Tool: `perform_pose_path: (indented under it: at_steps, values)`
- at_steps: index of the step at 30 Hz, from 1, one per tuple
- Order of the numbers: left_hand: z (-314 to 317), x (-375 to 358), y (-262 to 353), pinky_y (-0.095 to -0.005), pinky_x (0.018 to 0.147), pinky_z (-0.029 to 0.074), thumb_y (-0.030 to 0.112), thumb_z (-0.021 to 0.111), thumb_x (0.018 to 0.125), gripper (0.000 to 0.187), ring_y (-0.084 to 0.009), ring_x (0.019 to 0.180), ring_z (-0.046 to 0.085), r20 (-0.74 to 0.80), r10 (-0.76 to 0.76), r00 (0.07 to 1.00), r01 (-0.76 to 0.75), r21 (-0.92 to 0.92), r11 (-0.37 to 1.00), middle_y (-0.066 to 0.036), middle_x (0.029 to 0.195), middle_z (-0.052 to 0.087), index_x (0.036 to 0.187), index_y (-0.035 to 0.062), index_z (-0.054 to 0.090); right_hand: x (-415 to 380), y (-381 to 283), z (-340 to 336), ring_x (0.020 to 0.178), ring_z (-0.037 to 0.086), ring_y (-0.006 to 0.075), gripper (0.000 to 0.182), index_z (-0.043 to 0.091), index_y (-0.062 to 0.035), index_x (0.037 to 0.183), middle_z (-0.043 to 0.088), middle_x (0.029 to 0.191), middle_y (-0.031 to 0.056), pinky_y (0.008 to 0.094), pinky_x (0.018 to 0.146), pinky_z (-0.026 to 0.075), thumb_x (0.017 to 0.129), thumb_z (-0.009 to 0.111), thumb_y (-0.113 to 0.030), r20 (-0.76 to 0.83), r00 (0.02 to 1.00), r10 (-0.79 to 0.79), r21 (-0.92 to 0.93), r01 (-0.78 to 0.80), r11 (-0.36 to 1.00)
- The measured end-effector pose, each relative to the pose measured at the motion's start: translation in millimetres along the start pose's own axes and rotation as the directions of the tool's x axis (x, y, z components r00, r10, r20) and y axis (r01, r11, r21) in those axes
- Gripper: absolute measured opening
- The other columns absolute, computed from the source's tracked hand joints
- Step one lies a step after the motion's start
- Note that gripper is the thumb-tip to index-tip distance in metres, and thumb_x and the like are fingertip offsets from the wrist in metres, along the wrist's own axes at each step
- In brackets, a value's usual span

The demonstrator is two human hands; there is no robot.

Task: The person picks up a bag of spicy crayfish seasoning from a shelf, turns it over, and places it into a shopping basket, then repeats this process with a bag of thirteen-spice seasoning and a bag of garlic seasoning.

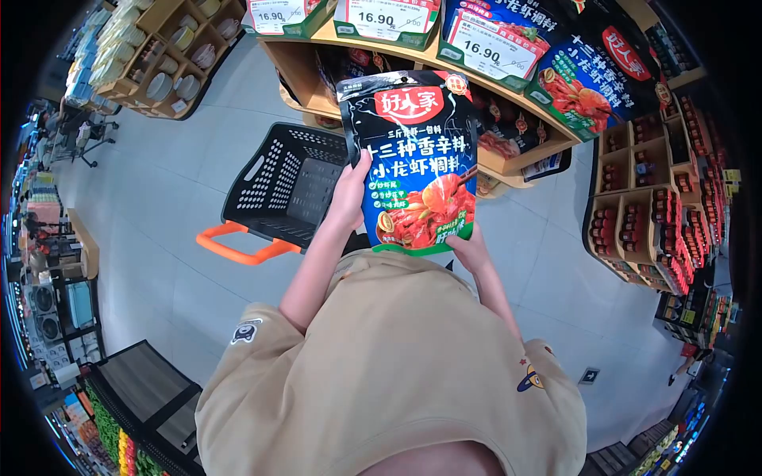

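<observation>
A black, blue and green seasoning packet with a red logo and a picture of crayfish is held upright, its front facing the camera. My left hand grips its left edge. At the lower right corner, my right hand holds the packet, with part of the fingers hidden behind it. Left of the packet stands a black shopping basket with an orange handle; nothing shows inside the visible part of it.
A wooden shelf with similar packets and price cards is just ahead. Shelves of red jars stand at the right. Another shelf with bowls is at the upper left. A dark stand is at the lower left.
</observation>
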State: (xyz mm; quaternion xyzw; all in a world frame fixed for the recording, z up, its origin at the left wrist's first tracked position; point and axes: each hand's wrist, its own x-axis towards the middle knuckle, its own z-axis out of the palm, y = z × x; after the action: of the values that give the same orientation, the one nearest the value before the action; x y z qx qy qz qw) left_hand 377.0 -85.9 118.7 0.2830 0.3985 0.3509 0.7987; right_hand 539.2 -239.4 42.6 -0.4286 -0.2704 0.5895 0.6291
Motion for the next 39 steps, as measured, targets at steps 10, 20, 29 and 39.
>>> perform_pose_path:
  at_steps: [10, 20, 29, 39]
  values:
    - [-50.4, 19.8, 19.7, -0.0261, 0.072, 0.047, 0.034, 0.047, 0.086, 0.038, -0.0131, 0.082, 0.058, 0.006, -0.026, 1.0, 0.026, 0.007, 1.0, -0.009, 0.095, 0.057, 0.102, -0.0006, 0.044, 24.5, 14.0, 52.2, 0.085, 0.054, 0.0102, 0.036, 0.05, 0.001, 0.104, 0.058, 0.097, 0.0051, 0.025, 0.075, 0.044, 0.072, 0.063, -0.007, -0.107, 0.993, -0.038, -0.089, 0.029, 0.996]
    - [-85.6, 26.7, 37.5, -0.0291, 0.08, 0.045, 0.034, 0.037, 0.09, 0.038, -0.0155, 0.089, 0.057, 0.042, -0.003, 0.999, 0.005, -0.04, 0.999, -0.01, 0.102, 0.057, 0.108, 0.0023, 0.049, 32.4, 38.0, 91.6, 0.08, 0.056, 0.0092, 0.033, 0.052, -0.0001, 0.1, 0.06, 0.09, 0.0044, 0.0239, 0.072, 0.045, 0.072, 0.064, -0.009, -0.205, 0.976, -0.078, -0.13, 0.052, 0.99]
    - [-97.7, 20.9, 50.5, -0.0266, 0.081, 0.042, 0.035, 0.037, 0.09, 0.04, -0.0144, 0.089, 0.056, 0.117, 0.051, 0.992, -0.053, 0.016, 0.998, -0.008, 0.101, 0.058, 0.112, 0.0025, 0.046, 32.9, 39.2, 121.6, 0.085, 0.055, 0.0112, 0.038, 0.048, 0.0006, 0.105, 0.058, 0.097, 0.0063, 0.0248, 0.075, 0.044, 0.071, 0.063, -0.007, -0.289, 0.949, -0.128, -0.119, 0.097, 0.988]
    - [-133.9, 25.6, 40.4, -0.0201, 0.064, 0.044, 0.033, 0.032, 0.09, 0.035, -0.0077, 0.075, 0.056, 0.189, -0.013, 0.982, -0.027, 0.209, 0.978, -0.003, 0.09, 0.059, 0.104, 0.0054, 0.048, 32.4, 39.9, 126.0, 0.085, 0.056, 0.0118, 0.036, 0.049, 0.0011, 0.104, 0.058, 0.097, 0.0066, 0.0248, 0.075, 0.044, 0.071, 0.063, -0.004, -0.345, 0.926, -0.154, -0.097, 0.128, 0.987]
